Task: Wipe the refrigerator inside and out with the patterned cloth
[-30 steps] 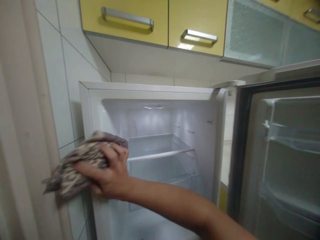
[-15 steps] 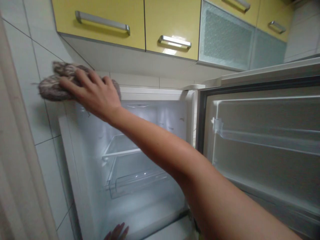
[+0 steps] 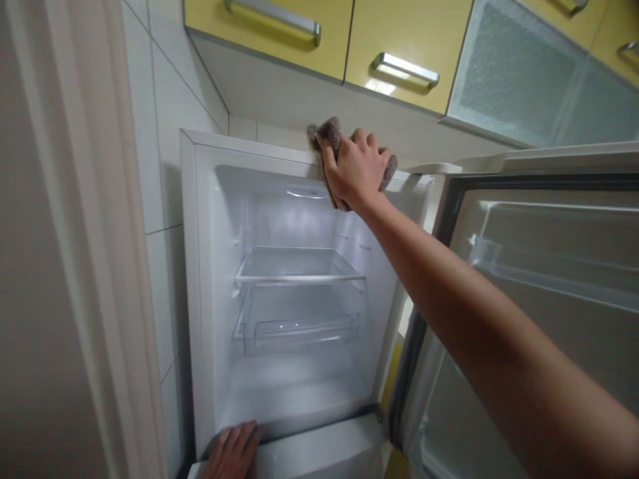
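My right hand (image 3: 362,167) grips a bunched brown-grey cloth (image 3: 327,136) and presses it on the top front edge of an open white fridge (image 3: 239,148), right of its middle. The cloth hangs a little over the front frame. Down at the fridge's lower left corner, my left hand (image 3: 232,452) rests with its fingers laid out on the ledge below the compartment. It holds nothing that I can see. Inside are a glass shelf (image 3: 299,278) and, below it, a clear plastic tray (image 3: 304,329).
The fridge door (image 3: 549,253) stands wide open on the right, with clear racks on its inside. Yellow cabinets (image 3: 399,40) hang low above the fridge. Tiled wall (image 3: 154,166) and a pale curtain (image 3: 94,233) are at the left.
My right hand has swept the cloth from the fridge's top left corner rightward along the top edge. The view has shifted left, and more of my left hand shows.
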`<state>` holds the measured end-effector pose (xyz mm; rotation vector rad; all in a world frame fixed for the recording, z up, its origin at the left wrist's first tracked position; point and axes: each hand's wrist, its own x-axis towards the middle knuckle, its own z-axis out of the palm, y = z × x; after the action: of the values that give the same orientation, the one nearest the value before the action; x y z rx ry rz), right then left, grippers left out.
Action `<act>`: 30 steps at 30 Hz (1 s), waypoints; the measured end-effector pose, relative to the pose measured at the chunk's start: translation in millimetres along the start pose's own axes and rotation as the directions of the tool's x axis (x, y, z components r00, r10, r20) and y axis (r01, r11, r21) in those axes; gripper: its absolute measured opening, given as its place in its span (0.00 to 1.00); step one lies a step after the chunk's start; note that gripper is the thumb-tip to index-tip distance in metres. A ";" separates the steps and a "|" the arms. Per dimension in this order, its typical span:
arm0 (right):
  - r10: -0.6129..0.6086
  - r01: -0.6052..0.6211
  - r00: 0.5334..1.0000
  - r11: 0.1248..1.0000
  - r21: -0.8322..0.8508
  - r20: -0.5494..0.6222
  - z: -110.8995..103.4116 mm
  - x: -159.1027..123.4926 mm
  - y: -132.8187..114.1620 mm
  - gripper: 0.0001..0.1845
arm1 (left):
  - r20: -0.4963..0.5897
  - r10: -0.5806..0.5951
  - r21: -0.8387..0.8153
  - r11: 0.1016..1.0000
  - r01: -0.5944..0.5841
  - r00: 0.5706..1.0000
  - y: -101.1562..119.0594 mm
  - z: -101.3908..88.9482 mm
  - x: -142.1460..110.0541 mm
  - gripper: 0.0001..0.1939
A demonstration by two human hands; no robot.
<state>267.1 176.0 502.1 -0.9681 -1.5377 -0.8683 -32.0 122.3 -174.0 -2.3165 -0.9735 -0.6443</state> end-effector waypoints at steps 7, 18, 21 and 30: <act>-0.183 0.194 0.980 0.804 0.562 -0.077 106.7 11.2 -171.8 0.31 | -0.006 0.011 -0.040 0.999 -0.011 1.000 17.4 -21.7 4.2 0.28; -0.631 0.602 0.772 0.691 0.401 -0.072 148.4 -203.4 -185.9 0.25 | -0.113 0.116 -0.101 0.987 -0.127 0.987 17.8 -13.4 -5.1 0.12; -0.788 0.714 0.612 0.586 0.383 0.063 146.3 -332.4 -190.6 0.15 | -0.081 0.147 -0.117 0.981 -0.156 0.986 18.5 -15.3 -7.1 0.14; -0.972 0.846 -0.006 0.120 0.519 0.236 134.5 -350.9 -202.2 0.19 | -0.042 0.264 -0.124 0.956 -0.267 0.964 6.8 -24.1 -1.5 0.19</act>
<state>64.0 168.6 126.9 0.3112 -2.8355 -1.3086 -33.1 102.1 -159.0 -2.4880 -0.6075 -0.6383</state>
